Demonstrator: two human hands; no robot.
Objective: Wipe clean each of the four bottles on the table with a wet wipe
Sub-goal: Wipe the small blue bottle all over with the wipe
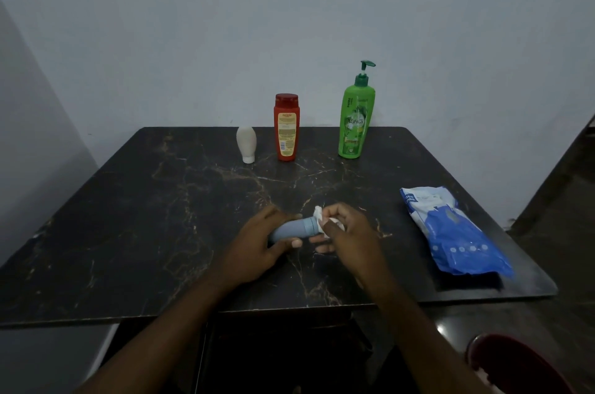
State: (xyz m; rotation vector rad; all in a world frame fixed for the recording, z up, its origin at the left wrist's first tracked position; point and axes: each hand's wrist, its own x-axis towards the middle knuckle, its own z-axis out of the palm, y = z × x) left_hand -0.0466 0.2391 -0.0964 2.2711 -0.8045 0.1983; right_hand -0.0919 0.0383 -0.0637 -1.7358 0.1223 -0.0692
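You are working on the blue bottle point(289, 230). It is lying on its side in your grip, over the near middle of the table point(128, 216), with its cap pointing to the right. Your left hand point(257, 244) is doing the holding. Your right hand point(352, 232) is doing the wiping with the wipe point(318, 212), which is touching the cap end.

To do this step well, I think you should be turning the bottle slowly with the left hand while the right one is rubbing. In this way the wipe is reaching all around the cap, and then along the body. The left palm is covering the bottom end now, so you will be needing to shift that grip once. The wipe is bunched small, and opening it a little would give more wet surface.

Now the fingers. On the left, the fingers point(273, 212) are curling over the top of the body and the thumb is pressing from the near side, so this hand is grasping the bottle. On the right, the fingers are bending closely and pinching the wipe against the cap. One fingertip is sticking out below, and I cannot tell if it is touching the table.

The white bottle point(246, 144), the red bottle point(286, 129) and the green bottle point(355, 123) are standing near the far edge, well apart from your hands. The pack point(450, 229) is lying on the right.
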